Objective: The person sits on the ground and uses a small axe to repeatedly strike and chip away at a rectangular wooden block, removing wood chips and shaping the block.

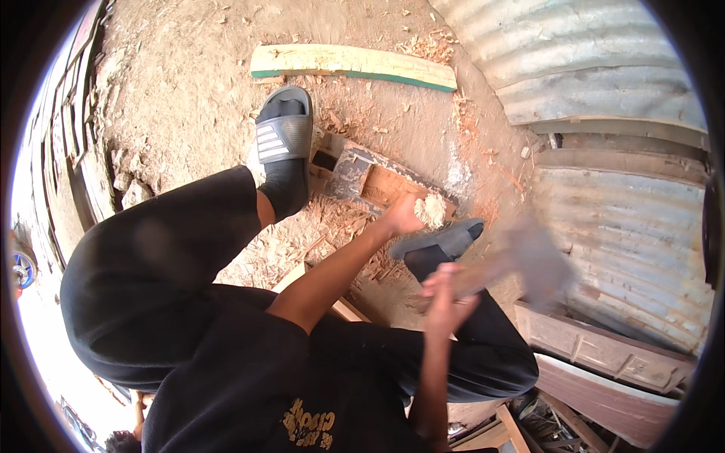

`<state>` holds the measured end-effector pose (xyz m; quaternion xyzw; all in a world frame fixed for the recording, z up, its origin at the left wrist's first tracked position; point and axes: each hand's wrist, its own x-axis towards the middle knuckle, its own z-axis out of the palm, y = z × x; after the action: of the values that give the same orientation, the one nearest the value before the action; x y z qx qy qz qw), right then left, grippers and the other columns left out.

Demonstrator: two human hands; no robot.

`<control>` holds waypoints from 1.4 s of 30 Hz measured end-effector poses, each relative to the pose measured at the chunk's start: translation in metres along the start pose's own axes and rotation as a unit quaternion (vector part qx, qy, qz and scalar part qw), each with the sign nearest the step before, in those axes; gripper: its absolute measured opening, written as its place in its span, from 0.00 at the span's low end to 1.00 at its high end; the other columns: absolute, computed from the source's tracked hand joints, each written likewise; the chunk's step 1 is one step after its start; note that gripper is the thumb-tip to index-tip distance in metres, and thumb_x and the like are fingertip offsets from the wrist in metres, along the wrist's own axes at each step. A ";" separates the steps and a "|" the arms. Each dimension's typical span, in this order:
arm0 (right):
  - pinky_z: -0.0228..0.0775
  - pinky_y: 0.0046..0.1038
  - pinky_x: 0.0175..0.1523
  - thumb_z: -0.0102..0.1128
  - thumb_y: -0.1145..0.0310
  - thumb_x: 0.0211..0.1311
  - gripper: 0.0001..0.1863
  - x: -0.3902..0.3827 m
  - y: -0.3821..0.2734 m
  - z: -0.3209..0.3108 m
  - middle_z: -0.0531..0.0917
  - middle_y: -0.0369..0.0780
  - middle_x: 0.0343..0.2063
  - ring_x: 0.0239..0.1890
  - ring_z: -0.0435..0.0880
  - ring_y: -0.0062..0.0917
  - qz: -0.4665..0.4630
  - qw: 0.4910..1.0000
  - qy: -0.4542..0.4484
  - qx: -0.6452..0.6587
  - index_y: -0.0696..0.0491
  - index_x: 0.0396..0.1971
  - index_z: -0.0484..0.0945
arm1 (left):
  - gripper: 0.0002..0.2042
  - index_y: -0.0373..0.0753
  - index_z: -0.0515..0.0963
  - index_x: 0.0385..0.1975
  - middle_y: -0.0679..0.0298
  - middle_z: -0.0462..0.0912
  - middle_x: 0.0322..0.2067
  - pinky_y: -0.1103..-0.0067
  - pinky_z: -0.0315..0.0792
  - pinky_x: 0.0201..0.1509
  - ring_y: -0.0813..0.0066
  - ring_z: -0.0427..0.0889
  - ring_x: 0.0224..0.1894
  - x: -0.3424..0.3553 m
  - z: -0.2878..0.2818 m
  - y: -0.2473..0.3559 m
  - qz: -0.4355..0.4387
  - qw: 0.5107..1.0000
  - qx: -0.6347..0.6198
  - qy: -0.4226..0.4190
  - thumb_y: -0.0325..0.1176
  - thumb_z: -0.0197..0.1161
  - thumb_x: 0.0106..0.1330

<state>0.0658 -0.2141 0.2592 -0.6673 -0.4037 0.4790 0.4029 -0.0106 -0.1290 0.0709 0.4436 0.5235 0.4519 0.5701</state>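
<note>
My left hand [402, 215] grips a wooden piece with a pale, frayed top [430, 210] over a worn wooden block [351, 174] with dark peeling paint and a recessed hollow. My right hand [449, 300] is wrapped round the handle of an axe with a blurred metal head [540, 264], raised to the right of the left hand. My feet in grey slide sandals rest either side of the block, the left one [283, 140] above and left, the right one [442, 240] partly behind the axe.
A long pale board [355, 60] with a green edge lies among wood shavings on the dirt ground. Corrugated metal sheets [619, 226] and planks [596, 340] line the right side, weathered timber [72, 151] the left. Part of another person [137, 415] shows at lower left.
</note>
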 end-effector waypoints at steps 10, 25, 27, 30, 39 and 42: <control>0.61 0.22 0.19 0.55 0.65 0.61 0.12 -0.005 0.030 -0.025 0.69 0.36 0.15 0.13 0.68 0.19 0.174 0.984 -0.017 -0.041 0.57 0.24 0.67 | 0.17 0.36 0.78 0.33 0.53 0.82 0.29 0.71 0.75 0.41 0.61 0.82 0.32 -0.010 -0.003 -0.003 0.072 0.995 -0.012 -0.068 0.40 0.67 0.46; 0.59 0.23 0.20 0.56 0.64 0.59 0.12 0.008 0.028 -0.052 0.66 0.36 0.15 0.14 0.64 0.19 0.208 0.968 0.049 0.134 0.56 0.26 0.67 | 0.18 0.38 0.77 0.32 0.55 0.81 0.28 0.69 0.74 0.39 0.59 0.81 0.32 -0.024 0.007 0.030 0.202 0.976 0.080 -0.023 0.41 0.69 0.45; 0.59 0.23 0.20 0.57 0.64 0.58 0.12 0.007 0.031 -0.053 0.67 0.36 0.16 0.14 0.64 0.19 0.214 0.966 0.035 0.141 0.56 0.27 0.67 | 0.17 0.37 0.77 0.34 0.57 0.82 0.30 0.73 0.75 0.39 0.66 0.82 0.33 -0.012 0.002 0.025 0.137 0.990 0.016 0.003 0.38 0.69 0.45; 0.59 0.22 0.20 0.55 0.63 0.60 0.12 0.005 0.028 -0.054 0.67 0.35 0.15 0.14 0.64 0.18 0.207 0.970 0.029 0.121 0.55 0.26 0.67 | 0.13 0.33 0.78 0.36 0.61 0.83 0.34 0.80 0.74 0.39 0.77 0.81 0.35 -0.002 -0.023 0.047 -0.021 0.993 -0.090 0.075 0.28 0.66 0.50; 0.59 0.22 0.20 0.55 0.64 0.61 0.12 -0.001 0.020 -0.035 0.68 0.36 0.16 0.14 0.65 0.18 0.212 0.970 -0.007 0.119 0.56 0.26 0.67 | 0.13 0.34 0.72 0.42 0.60 0.78 0.36 0.76 0.71 0.44 0.73 0.76 0.38 0.012 -0.067 0.027 -0.013 0.998 0.014 0.064 0.30 0.60 0.58; 0.59 0.23 0.21 0.55 0.64 0.61 0.12 -0.004 0.025 -0.038 0.68 0.37 0.16 0.14 0.66 0.19 0.213 0.970 -0.021 0.111 0.56 0.26 0.67 | 0.13 0.33 0.74 0.41 0.61 0.80 0.37 0.77 0.71 0.46 0.74 0.77 0.40 0.011 -0.064 0.038 -0.033 0.997 -0.010 0.070 0.30 0.61 0.58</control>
<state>0.1058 -0.2324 0.2462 -0.6787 -0.2051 0.6098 0.3542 -0.0755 -0.1081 0.1026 0.3879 0.5714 0.4683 0.5511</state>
